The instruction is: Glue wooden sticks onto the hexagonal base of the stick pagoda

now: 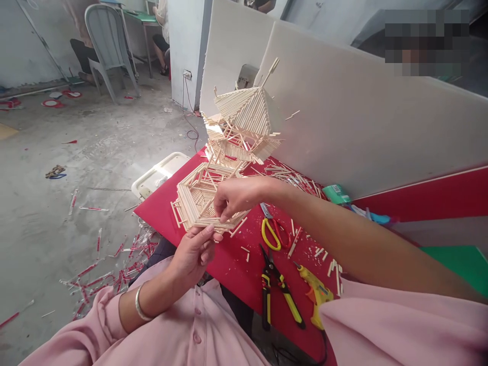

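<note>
A many-sided frame of pale wooden sticks (185,206) lies on the red tabletop (160,208). At its near edge my left hand (198,249) pinches the rim sticks between thumb and fingers. My right hand (232,201) reaches over the frame, its fingers closed near a stick on the same edge; whatever lies between the fingertips is too small to make out. Behind stands a pagoda-like stick model with a sloped roof (247,109).
Right of the frame lie scissors (271,236), black-and-yellow snips (282,290), a yellow glue gun (314,292) and loose sticks (293,178). White boards (343,117) stand behind the table. Wrappers (118,269) litter the floor at left, near a grey chair (109,38).
</note>
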Tool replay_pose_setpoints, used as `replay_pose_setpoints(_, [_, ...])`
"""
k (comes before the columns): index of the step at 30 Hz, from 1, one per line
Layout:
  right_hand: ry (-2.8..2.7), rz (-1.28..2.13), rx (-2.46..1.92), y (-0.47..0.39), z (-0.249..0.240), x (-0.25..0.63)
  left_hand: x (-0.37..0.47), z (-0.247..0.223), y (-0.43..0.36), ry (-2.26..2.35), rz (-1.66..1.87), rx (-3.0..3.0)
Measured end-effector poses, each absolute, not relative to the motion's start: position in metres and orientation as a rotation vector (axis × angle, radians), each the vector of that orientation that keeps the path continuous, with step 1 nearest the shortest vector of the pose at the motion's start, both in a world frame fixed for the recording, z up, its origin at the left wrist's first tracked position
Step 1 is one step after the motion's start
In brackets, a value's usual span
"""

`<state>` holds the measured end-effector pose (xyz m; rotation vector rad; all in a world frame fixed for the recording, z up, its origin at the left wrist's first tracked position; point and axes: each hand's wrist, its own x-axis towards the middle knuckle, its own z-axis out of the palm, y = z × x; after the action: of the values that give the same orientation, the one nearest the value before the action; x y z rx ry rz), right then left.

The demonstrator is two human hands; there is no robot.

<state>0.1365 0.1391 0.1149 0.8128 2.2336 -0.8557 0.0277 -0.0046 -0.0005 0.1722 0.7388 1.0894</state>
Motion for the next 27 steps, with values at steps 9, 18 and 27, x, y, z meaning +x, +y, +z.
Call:
replay_pose_setpoints(9, [2.54,-0.791,1.038,0.12,0.183,0.178,0.016,-0.012,-0.022,0.892,1.018,0.321])
replay_pose_setpoints(18, [2.486,-0.967,1.198,-0.005,0.118,0.249,0.056,-0.027,-0.021,0.599,0.466,0.655])
replay_pose_setpoints(27, [2.663,-1.111,1.74,-0.048,0.046,0.291,0.102,-0.044,-0.012,0.609,0.375,0.822])
